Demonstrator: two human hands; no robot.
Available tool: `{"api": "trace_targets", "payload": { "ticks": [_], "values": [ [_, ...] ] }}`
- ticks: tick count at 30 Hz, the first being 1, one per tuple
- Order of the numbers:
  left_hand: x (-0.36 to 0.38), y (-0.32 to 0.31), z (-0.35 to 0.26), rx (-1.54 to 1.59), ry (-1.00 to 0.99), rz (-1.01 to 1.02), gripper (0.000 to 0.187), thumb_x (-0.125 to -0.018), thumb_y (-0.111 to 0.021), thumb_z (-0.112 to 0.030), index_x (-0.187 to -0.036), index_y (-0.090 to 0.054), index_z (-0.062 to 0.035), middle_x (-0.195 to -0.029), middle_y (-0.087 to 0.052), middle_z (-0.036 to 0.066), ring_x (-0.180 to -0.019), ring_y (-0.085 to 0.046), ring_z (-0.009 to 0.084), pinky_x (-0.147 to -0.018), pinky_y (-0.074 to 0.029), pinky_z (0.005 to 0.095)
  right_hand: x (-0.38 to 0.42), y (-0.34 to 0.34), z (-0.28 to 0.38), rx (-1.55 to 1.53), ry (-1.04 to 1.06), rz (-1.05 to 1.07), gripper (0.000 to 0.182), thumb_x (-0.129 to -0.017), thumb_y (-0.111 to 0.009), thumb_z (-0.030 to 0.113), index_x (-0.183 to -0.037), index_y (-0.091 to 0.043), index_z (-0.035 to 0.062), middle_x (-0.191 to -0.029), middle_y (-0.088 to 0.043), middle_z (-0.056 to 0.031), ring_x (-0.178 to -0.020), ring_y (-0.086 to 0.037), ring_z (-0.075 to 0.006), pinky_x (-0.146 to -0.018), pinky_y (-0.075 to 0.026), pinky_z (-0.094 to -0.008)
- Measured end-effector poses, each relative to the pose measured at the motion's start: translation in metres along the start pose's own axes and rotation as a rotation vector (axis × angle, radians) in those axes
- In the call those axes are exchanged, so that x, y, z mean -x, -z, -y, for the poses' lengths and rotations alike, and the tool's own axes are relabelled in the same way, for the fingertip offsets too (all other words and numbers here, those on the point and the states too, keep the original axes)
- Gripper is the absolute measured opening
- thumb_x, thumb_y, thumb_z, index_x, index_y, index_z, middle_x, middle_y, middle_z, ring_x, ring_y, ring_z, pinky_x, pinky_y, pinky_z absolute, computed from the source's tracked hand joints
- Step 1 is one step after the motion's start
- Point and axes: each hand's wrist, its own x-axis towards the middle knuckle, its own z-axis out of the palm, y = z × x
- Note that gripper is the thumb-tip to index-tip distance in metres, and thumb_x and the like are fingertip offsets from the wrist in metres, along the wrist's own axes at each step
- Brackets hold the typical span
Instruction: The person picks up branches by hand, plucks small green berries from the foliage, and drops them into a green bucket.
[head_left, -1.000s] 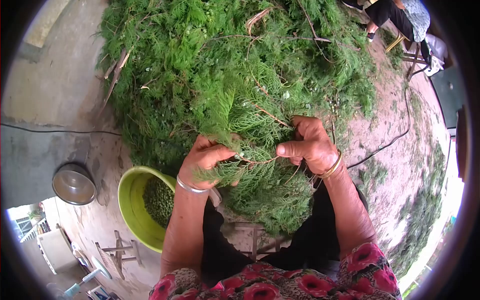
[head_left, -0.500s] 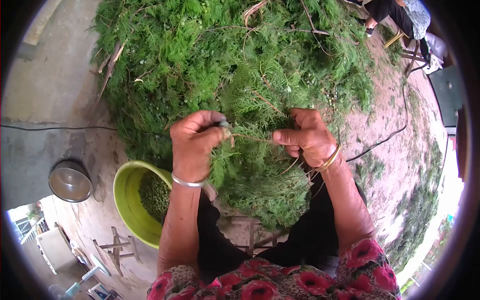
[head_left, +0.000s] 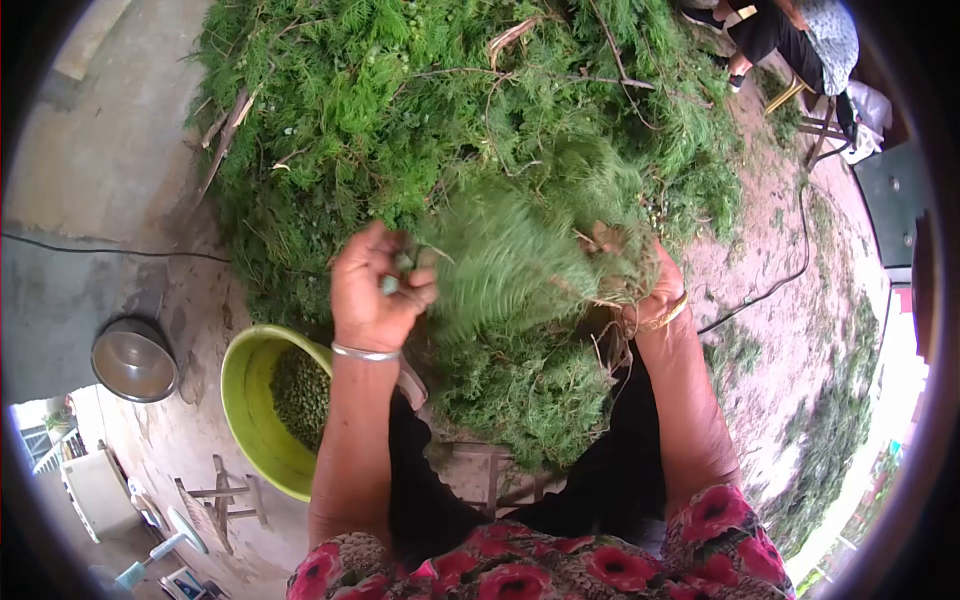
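the left hand [head_left: 370,308] curls around a few small green balls [head_left: 389,285], and the right hand [head_left: 664,286] is wrapped around the stem end of a leafy green branch [head_left: 515,265], which looks blurry between the two hands. the branch is over the near part of a big green pile of leaves [head_left: 335,130]. a yellow-green bucket [head_left: 246,420] with lots of little green bits [head_left: 301,400] inside stands near the left hand, with a shiny metal bowl [head_left: 133,362] further left.
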Motion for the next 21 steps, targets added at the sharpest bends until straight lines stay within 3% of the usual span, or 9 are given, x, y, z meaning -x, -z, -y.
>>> {"api": "trace_targets", "payload": {
  "ticks": [1, 2, 5, 7, 10, 12, 15, 19, 21],
  "values": [
    [-0.001, -0.005, 0.006, -0.008, 0.023, -0.002, 0.023, -0.084, -0.057, -0.024, -0.084, -0.059, -0.0009, -0.077, -0.059, 0.012, -0.058, -0.051, 0.0163, -0.043, -0.037, 0.0250, 0.004, -0.003, 0.000, -0.165, 0.027, -0.084, 0.023, -0.082, -0.063, 0.011, -0.102, -0.056, 0.0011, -0.091, -0.063, -0.0155, -0.069, -0.059, -0.0219, -0.053, -0.048, -0.0341],
    [-0.006, -0.003, 0.011, -0.115, 0.026, 0.107, 0.023, -0.085, -0.056, -0.024, -0.085, -0.059, -0.0004, -0.079, -0.060, 0.013, -0.060, -0.052, 0.0165, -0.043, -0.038, 0.0248, 0.000, 0.019, 0.003, -0.319, -0.116, 0.333, 0.032, -0.084, -0.059, 0.016, -0.111, -0.052, 0.0003, -0.105, -0.060, -0.0202, -0.083, -0.061, -0.0267, -0.059, -0.051, -0.0373],
    [-0.010, -0.010, 0.026, -0.229, 0.037, 0.291, 0.018, -0.090, -0.055, -0.018, -0.090, -0.059, 0.0001, -0.081, -0.061, 0.019, -0.062, -0.056, 0.0181, -0.043, -0.041, 0.0232, -0.008, 0.039, 0.000, -0.295, -0.149, 0.270, 0.036, -0.082, -0.060, 0.022, -0.110, -0.052, -0.0002, -0.104, -0.060, -0.0210, -0.084, -0.061, -0.0306, -0.058, -0.051, -0.0387],
    [-0.010, -0.015, 0.036, -0.244, 0.027, 0.290, 0.017, -0.089, -0.056, -0.016, -0.091, -0.060, -0.0003, -0.078, -0.061, 0.018, -0.059, -0.057, 0.0179, -0.042, -0.040, 0.0232, -0.012, 0.038, -0.005, -0.496, -0.194, 0.557, 0.038, -0.081, -0.061, 0.023, -0.109, -0.052, -0.0018, -0.098, -0.060, -0.0204, -0.077, -0.060, -0.0286, -0.058, -0.051, -0.0380],
    [-0.006, -0.019, 0.043, -0.292, -0.024, 0.322, 0.017, -0.088, -0.059, -0.016, -0.094, -0.061, -0.0005, -0.075, -0.062, 0.015, -0.054, -0.056, 0.0165, -0.039, -0.039, 0.0226, -0.009, 0.036, -0.005, -0.248, -0.205, 0.199, 0.038, -0.080, -0.061, 0.022, -0.107, -0.052, -0.0035, -0.089, -0.059, -0.0176, -0.066, -0.054, -0.0218, -0.053, -0.047, -0.0331],
    [-0.001, -0.023, 0.041, -0.265, -0.149, 0.296, 0.017, -0.087, -0.059, -0.015, -0.095, -0.062, -0.0006, -0.074, -0.062, 0.013, -0.052, -0.055, 0.0155, -0.038, -0.038, 0.0218, -0.004, 0.022, -0.008, -0.447, -0.176, 0.580, 0.035, -0.080, -0.061, 0.016, -0.108, -0.051, -0.0022, -0.086, -0.056, -0.0143, -0.062, -0.050, -0.0176, -0.051, -0.043, -0.0289],
    [-0.002, -0.020, 0.028, -0.303, -0.448, 0.188, 0.019, -0.086, -0.061, -0.016, -0.098, -0.062, -0.0001, -0.074, -0.061, 0.013, -0.049, -0.052, 0.0113, -0.036, -0.034, 0.0193, -0.003, 0.036, -0.011, -0.342, -0.171, 0.436, 0.039, -0.076, -0.066, 0.008, -0.111, -0.050, 0.0015, -0.089, -0.056, -0.0131, -0.063, -0.049, -0.0160, -0.050, -0.041, -0.0264],
    [0.001, -0.018, 0.017, -0.171, -0.355, 0.212, 0.014, -0.080, -0.067, -0.007, -0.092, -0.061, -0.0020, -0.070, -0.056, 0.003, -0.049, -0.045, 0.0078, -0.039, -0.035, 0.0203, 0.024, -0.018, -0.001, -0.093, -0.025, 0.028, 0.036, -0.071, -0.069, -0.004, -0.103, -0.051, -0.0023, -0.089, -0.058, -0.0128, -0.067, -0.059, -0.0194, -0.050, -0.049, -0.0312],
    [0.004, -0.019, 0.021, -0.295, -0.342, 0.147, 0.014, -0.081, -0.067, -0.010, -0.091, -0.062, -0.0020, -0.069, -0.054, 0.000, -0.049, -0.045, 0.0067, -0.038, -0.034, 0.0201, 0.021, -0.031, 0.000, -0.030, -0.001, 0.057, 0.023, -0.071, -0.066, -0.009, -0.088, -0.051, -0.0041, -0.082, -0.059, -0.0131, -0.066, -0.062, -0.0218, -0.051, -0.051, -0.0334]
  ]
}}
